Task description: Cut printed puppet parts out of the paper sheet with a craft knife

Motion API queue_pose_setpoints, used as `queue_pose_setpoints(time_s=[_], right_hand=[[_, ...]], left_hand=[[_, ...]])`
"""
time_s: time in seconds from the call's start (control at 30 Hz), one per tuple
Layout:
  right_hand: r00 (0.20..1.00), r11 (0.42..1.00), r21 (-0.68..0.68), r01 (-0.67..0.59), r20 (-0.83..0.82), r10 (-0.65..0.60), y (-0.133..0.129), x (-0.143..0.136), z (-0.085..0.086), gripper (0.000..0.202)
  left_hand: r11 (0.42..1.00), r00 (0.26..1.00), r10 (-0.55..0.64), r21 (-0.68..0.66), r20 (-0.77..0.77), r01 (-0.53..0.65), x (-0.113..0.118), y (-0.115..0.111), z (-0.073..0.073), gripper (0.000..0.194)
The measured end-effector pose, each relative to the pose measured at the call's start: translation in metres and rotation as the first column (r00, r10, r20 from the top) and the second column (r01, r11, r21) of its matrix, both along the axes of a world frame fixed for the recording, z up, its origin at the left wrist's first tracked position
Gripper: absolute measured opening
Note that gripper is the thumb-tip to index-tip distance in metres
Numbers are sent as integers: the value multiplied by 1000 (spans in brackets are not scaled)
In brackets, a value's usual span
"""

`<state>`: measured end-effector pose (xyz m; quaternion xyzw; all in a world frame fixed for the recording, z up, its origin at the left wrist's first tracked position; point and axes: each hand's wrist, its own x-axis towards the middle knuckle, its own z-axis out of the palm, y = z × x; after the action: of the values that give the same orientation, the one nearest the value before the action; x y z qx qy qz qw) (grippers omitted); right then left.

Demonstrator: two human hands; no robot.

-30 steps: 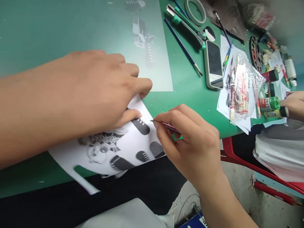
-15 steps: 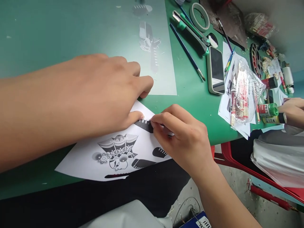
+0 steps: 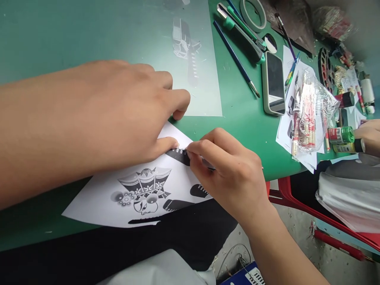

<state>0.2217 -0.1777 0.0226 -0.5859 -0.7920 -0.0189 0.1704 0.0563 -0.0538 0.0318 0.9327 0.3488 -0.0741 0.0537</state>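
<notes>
A white paper sheet (image 3: pixel 97 202) lies at the table's near edge, its lower side bending over a dark-clad lap. Printed on it are a headdressed face (image 3: pixel 145 190) and black shapes with small loops along their edges; one narrow shape near the bottom looks cut through. My left hand (image 3: pixel 142 107) rests over the sheet's upper part, thumb stretched out beside a looped black strip (image 3: pixel 178 155), other fingers bent and apart from the thumb. At that strip's right end my right hand (image 3: pixel 228 170) is closed in a pinch. A greyish bit of something shows between its fingers; the rest is hidden.
Beyond lies a translucent sheet (image 3: pixel 204 91) with dark printed figures. Rightward are a paintbrush (image 3: pixel 234 55), a utility knife (image 3: pixel 243 37), a tape roll (image 3: pixel 263 19), a phone (image 3: pixel 273 83), and a plastic bag of red-and-gold sticks (image 3: pixel 308 114). Another person's hand (image 3: pixel 369 136) is at far right, near paint bottles.
The view has shifted slightly, so the tools at right appear a little farther right. Both hands stay at nearly the same spots on the paper, the right still pinching at the strip.
</notes>
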Motion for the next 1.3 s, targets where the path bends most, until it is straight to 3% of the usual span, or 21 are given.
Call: queue_pose_setpoints(time_s=[0.37, 0.8, 0.87, 1.0, 1.1, 1.2, 1.3], right_hand=[[998, 1000, -14, 3, 55, -2, -2, -1, 4, 24], [999, 994, -109, 13, 43, -8, 1, 0, 11, 24], [999, 991, -132, 8, 34, -3, 2, 0, 13, 23], [1000, 988, -157, -4, 25, 9, 3, 1, 16, 22], [999, 987, -162, -3, 36, 9, 3, 1, 17, 23], [999, 985, -170, -4, 43, 12, 4, 1, 18, 23], [998, 985, -170, -10, 53, 19, 4, 1, 19, 22]], left_hand=[[999, 992, 3, -33, 125, 1, -6, 6, -5, 52], [996, 998, 66, -54, 22, -65, 0, 6, -2, 53], [993, 993, 62, -104, 106, -51, -5, 4, -6, 55], [946, 924, -38, -285, 381, 157, -23, -10, -19, 61], [928, 909, -50, -318, 415, 196, -29, -21, -25, 59], [940, 917, -30, -300, 398, 160, -24, -19, -22, 56], [971, 951, 30, -234, 307, 45, -13, -6, -12, 50]])
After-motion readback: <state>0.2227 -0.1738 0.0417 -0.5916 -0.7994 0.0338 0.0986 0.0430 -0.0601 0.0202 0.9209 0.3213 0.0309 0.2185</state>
